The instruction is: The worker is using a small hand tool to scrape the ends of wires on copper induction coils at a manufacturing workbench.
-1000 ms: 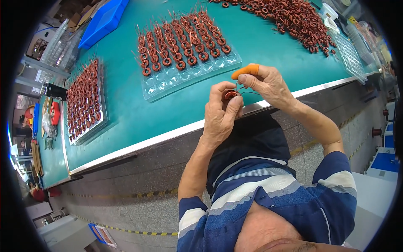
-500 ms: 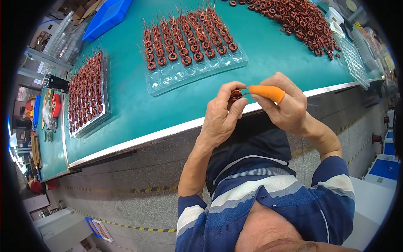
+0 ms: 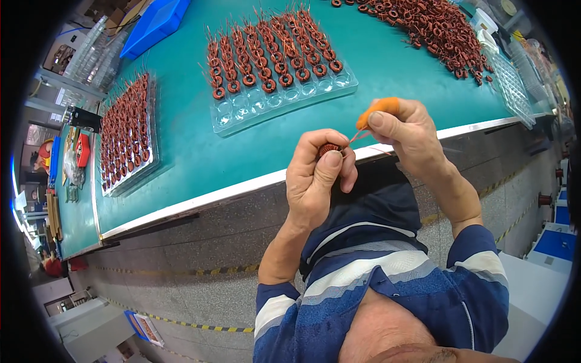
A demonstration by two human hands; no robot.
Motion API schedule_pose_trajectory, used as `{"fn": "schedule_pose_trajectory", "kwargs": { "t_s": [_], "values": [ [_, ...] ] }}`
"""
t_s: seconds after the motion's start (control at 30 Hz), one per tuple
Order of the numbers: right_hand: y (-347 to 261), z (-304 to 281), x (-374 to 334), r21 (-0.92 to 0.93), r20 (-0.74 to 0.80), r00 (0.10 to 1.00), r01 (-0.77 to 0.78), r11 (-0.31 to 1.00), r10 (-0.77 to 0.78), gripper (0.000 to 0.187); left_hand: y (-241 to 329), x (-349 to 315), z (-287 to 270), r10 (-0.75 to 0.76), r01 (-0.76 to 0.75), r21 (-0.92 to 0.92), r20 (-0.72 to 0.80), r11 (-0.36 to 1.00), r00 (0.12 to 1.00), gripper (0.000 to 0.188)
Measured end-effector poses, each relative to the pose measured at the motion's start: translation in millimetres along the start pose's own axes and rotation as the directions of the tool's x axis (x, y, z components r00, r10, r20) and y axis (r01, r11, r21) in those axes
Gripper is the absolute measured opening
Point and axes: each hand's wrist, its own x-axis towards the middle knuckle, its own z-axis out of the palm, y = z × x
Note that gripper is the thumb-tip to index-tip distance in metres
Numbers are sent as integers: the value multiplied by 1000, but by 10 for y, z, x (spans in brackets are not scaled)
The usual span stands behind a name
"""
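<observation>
Between the thumb and fingers of my left hand (image 3: pixel 315 172) is a copper-wound toroid coil (image 3: pixel 329 149), held just over the table's near edge. My right hand (image 3: pixel 405 130), with an orange finger cot (image 3: pixel 381 110) on its index finger, pinches a copper wire lead (image 3: pixel 358 135) of that coil and holds it taut up and to the right. Another loose lead runs out below the right hand. Beyond my hands lies a clear plastic tray (image 3: pixel 242 124) with rows of similar coils, leads upward; its nearest row of pockets holds none.
A second clear tray full of coils (image 3: pixel 127 130) stands at the left. Loose coils are heaped (image 3: pixel 436 36) at the back right, beside an unfilled clear tray (image 3: pixel 511 88). A blue bin (image 3: pixel 156 25) sits at the back left of the green table (image 3: pixel 193 175).
My right hand has turned and drawn the wire lead away from the coil. My left hand has shifted slightly down and left and rotated the coil.
</observation>
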Motion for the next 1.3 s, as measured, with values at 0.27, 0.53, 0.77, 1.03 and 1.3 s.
{"fn": "schedule_pose_trajectory", "kwargs": {
  "t_s": [0.27, 0.53, 0.77, 1.03, 1.3],
  "values": [
    [201, -113, -13, -36, 88, 990, 113, 993, -110, 40, 20, 35, -84, -31, 44, 216, -64, 975, 997, 30],
    [242, 177, -109, -500, -28, 907, 352, 792, -421, 25, -47, 74, -107, -22, 44, 404, -60, 914, 998, 27],
    [114, 84, -52, 226, 103, 974, -220, 949, 201, 30, -59, -56, -118, 71, -43, 406, -54, 913, 996, 25],
    [218, 120, 46, 36, -25, 999, 32, 999, -31, 34, -19, -66, -307, -214, 210, 392, -36, 896, 976, 36],
    [303, 83, 91, -18, 9, 1000, -23, 1000, 23, 26, 50, -80, -270, -95, -28, 852, 90, 522, 991, 37]
  ]
}}
